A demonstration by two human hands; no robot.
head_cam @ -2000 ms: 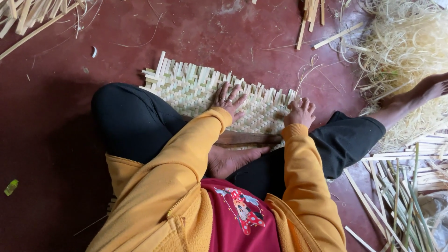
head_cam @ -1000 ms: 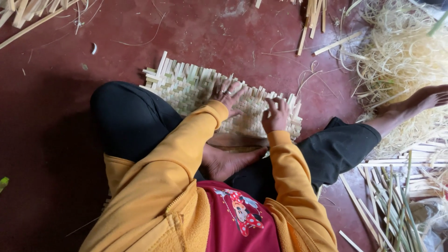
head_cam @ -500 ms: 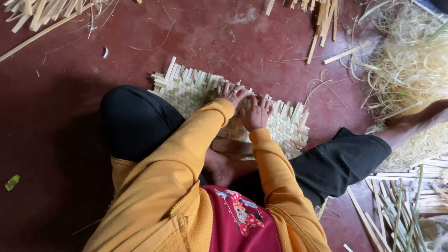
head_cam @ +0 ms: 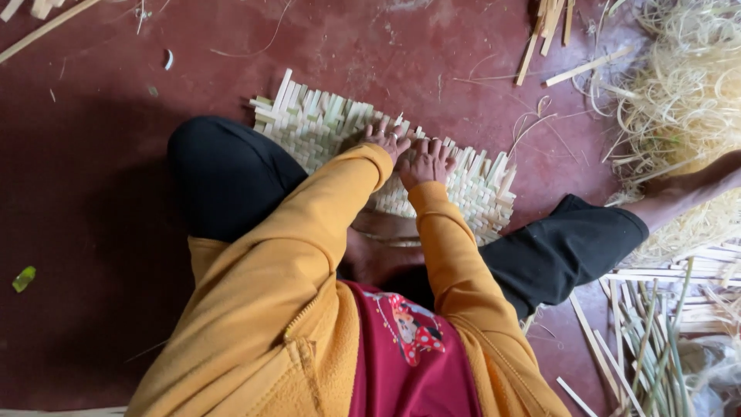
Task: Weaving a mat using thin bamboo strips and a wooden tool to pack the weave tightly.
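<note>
Seated on dark red floor [head_cam: 100, 193], legs apart, woven bamboo mat [head_cam: 324, 123] lying flat between them, far edge ragged with protruding strip ends. Left hand [head_cam: 388, 139] and right hand [head_cam: 426, 161] placed side by side, touching, on the middle of the mat near its far edge. Fingers [head_cam: 378, 130] of left hand spread and pressed down onto the weave; fingers [head_cam: 441, 148] of right hand curled slightly, tips on the strips. Cannot tell whether any single strip is pinched between them; no object lifted clear of the mat. Yellow-orange sleeves [head_cam: 324, 201] covering both arms to the wrists. Bare foot [head_cam: 378, 255] tucked beneath the near edge of the mat. Heap of pale bamboo shavings [head_cam: 679, 93] at far right, well apart from the hands. Loose split bamboo strips [head_cam: 656, 332] stacked at near right beside the outstretched leg. Short offcuts [head_cam: 552, 31] scattered at top. Small green scrap [head_cam: 24, 278] alone at far left.
</note>
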